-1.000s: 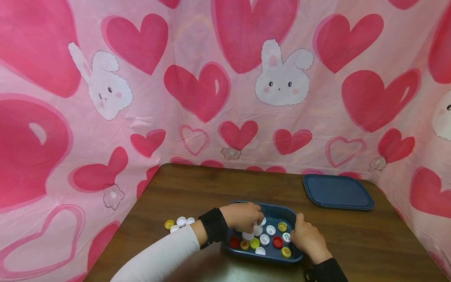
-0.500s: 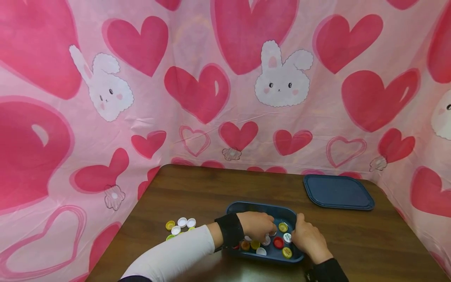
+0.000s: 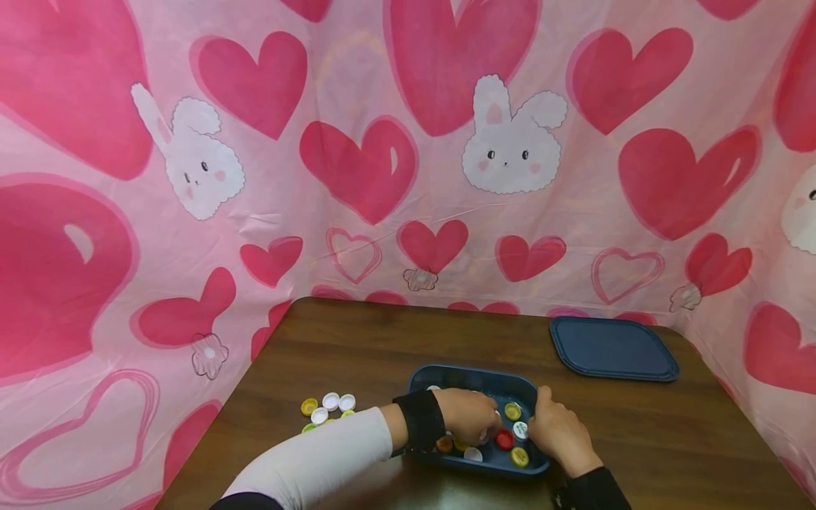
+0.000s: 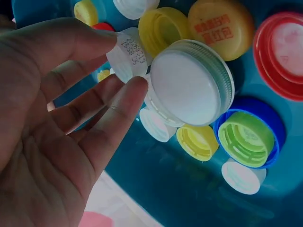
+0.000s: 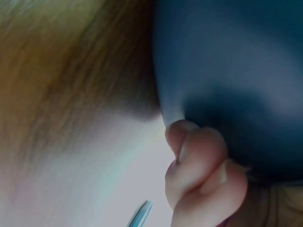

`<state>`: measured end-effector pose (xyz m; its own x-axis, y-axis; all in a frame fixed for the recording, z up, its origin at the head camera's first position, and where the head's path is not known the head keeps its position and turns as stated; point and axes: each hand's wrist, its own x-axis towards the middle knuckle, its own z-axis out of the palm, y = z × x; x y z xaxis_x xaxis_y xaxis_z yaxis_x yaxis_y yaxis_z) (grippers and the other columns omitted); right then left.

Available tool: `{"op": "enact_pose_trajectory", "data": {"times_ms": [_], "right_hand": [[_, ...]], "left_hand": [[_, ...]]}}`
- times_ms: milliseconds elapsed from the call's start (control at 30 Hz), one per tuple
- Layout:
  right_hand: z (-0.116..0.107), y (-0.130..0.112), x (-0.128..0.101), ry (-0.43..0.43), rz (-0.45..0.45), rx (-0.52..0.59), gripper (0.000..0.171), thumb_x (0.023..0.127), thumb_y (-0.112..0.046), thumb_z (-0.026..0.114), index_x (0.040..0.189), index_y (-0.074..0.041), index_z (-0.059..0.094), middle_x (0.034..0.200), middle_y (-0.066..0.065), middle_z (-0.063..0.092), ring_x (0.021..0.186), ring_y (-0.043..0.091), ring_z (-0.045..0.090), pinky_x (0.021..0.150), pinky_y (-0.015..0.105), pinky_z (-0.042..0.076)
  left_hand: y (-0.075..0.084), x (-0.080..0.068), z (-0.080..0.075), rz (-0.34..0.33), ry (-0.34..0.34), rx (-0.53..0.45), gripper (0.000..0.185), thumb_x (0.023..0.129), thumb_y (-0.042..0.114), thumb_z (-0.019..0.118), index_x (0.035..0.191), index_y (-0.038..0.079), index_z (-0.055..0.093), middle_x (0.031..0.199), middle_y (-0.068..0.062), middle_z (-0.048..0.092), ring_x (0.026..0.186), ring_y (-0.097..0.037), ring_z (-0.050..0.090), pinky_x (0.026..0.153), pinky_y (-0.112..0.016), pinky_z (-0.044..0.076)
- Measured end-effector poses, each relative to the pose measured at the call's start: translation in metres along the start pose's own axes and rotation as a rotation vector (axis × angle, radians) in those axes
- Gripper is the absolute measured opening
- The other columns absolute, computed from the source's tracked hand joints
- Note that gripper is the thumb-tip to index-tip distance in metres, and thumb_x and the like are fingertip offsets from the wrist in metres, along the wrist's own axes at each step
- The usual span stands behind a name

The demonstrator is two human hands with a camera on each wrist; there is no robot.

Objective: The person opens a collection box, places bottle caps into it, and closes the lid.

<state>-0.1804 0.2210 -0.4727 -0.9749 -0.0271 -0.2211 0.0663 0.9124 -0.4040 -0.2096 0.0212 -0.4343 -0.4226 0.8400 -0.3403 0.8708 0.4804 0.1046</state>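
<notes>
Your left hand (image 3: 470,416) sits inside the blue tray (image 3: 474,377) on the brown table (image 3: 357,347), thumb and fingers (image 4: 124,101) pinching white bottle caps (image 4: 189,85) above the loose caps, while your right hand (image 3: 556,431) grips the tray's right rim with curled fingers.

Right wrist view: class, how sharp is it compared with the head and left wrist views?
Right wrist view: soft and out of focus, fingers and blue tray blurred. Left wrist view: sharp close up, printing on a white cap legible, blue colour cast. Head view: evenly lit, fairly crisp, caps small.
</notes>
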Motion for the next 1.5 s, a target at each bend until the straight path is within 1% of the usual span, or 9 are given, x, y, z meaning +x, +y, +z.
{"op": "enact_pose_trajectory", "data": {"times_ms": [167, 367, 467, 600, 800, 933, 1167, 1267, 1500], "right_hand": [[-0.002, -0.002, 0.002, -0.011, 0.012, -0.007, 0.038, 0.091, -0.013, 0.06, 0.118, 0.007, 0.042, 0.087, 0.02, 0.064, 0.076, 0.033, 0.063, 0.066, 0.049, 0.05], [-0.003, -0.002, 0.004, -0.038, 0.045, -0.005, 0.04, 0.092, -0.013, 0.06, 0.12, 0.007, 0.041, 0.093, 0.022, 0.065, 0.078, 0.033, 0.062, 0.069, 0.05, 0.051], [-0.002, -0.001, 0.004, -0.043, 0.056, -0.008, 0.039, 0.092, -0.013, 0.06, 0.119, 0.006, 0.04, 0.092, 0.022, 0.064, 0.077, 0.032, 0.062, 0.068, 0.05, 0.052], [-0.001, -0.001, 0.005, -0.05, 0.062, -0.013, 0.039, 0.093, -0.013, 0.06, 0.12, 0.006, 0.04, 0.092, 0.022, 0.064, 0.077, 0.031, 0.061, 0.068, 0.049, 0.052], [0.0, 0.0, 0.005, -0.053, 0.062, -0.015, 0.041, 0.093, -0.014, 0.06, 0.121, 0.007, 0.039, 0.093, 0.022, 0.065, 0.077, 0.032, 0.061, 0.07, 0.051, 0.052], [0.0, 0.0, 0.003, -0.045, 0.057, -0.015, 0.042, 0.092, -0.014, 0.06, 0.121, 0.008, 0.039, 0.093, 0.023, 0.065, 0.078, 0.033, 0.062, 0.069, 0.052, 0.052], [-0.001, 0.0, 0.003, -0.042, 0.051, -0.018, 0.039, 0.092, -0.014, 0.06, 0.119, 0.007, 0.04, 0.092, 0.023, 0.065, 0.077, 0.033, 0.062, 0.069, 0.051, 0.051], [-0.001, -0.001, 0.003, -0.042, 0.05, -0.016, 0.039, 0.092, -0.014, 0.06, 0.118, 0.007, 0.04, 0.091, 0.022, 0.064, 0.076, 0.033, 0.062, 0.069, 0.051, 0.051], [0.0, -0.003, 0.003, -0.045, 0.046, -0.01, 0.038, 0.092, -0.014, 0.06, 0.117, 0.007, 0.04, 0.091, 0.023, 0.064, 0.076, 0.032, 0.062, 0.068, 0.05, 0.052]], "left_hand": [[-0.006, -0.01, -0.009, -0.032, 0.031, -0.045, 0.024, 0.094, 0.021, 0.072, 0.118, 0.023, 0.072, 0.106, 0.008, 0.062, 0.088, -0.004, 0.054, 0.077, -0.016, 0.047], [-0.024, -0.035, -0.021, -0.095, 0.146, -0.091, 0.031, 0.092, 0.02, 0.075, 0.122, 0.021, 0.071, 0.112, 0.004, 0.063, 0.094, -0.005, 0.054, 0.083, -0.018, 0.05], [-0.037, -0.054, -0.025, -0.12, 0.214, -0.093, 0.029, 0.092, 0.021, 0.075, 0.121, 0.019, 0.071, 0.112, 0.003, 0.063, 0.098, -0.006, 0.055, 0.088, -0.019, 0.051], [-0.058, -0.085, -0.028, -0.187, 0.314, -0.113, 0.028, 0.091, 0.021, 0.075, 0.118, 0.019, 0.071, 0.112, 0.002, 0.062, 0.101, -0.01, 0.057, 0.09, -0.022, 0.052], [-0.093, -0.136, -0.017, -0.291, 0.452, -0.182, 0.029, 0.087, 0.014, 0.077, 0.116, 0.013, 0.071, 0.11, -0.003, 0.064, 0.105, -0.018, 0.06, 0.094, -0.034, 0.054], [-0.109, -0.161, 0.001, -0.376, 0.441, -0.217, 0.031, 0.086, 0.01, 0.077, 0.116, 0.009, 0.07, 0.11, -0.005, 0.064, 0.105, -0.022, 0.061, 0.094, -0.039, 0.054], [-0.124, -0.189, 0.039, -0.559, 0.383, -0.346, 0.036, 0.087, 0.008, 0.076, 0.122, 0.004, 0.068, 0.113, -0.008, 0.064, 0.107, -0.024, 0.064, 0.096, -0.044, 0.054], [-0.129, -0.197, 0.05, -0.596, 0.362, -0.389, 0.036, 0.086, 0.007, 0.076, 0.122, 0.003, 0.068, 0.112, -0.008, 0.064, 0.104, -0.023, 0.064, 0.095, -0.046, 0.054], [-0.138, -0.213, 0.07, -0.608, 0.328, -0.413, 0.027, 0.082, 0.005, 0.079, 0.107, 0.007, 0.072, 0.1, -0.005, 0.063, 0.089, -0.02, 0.058, 0.085, -0.045, 0.056]]}}
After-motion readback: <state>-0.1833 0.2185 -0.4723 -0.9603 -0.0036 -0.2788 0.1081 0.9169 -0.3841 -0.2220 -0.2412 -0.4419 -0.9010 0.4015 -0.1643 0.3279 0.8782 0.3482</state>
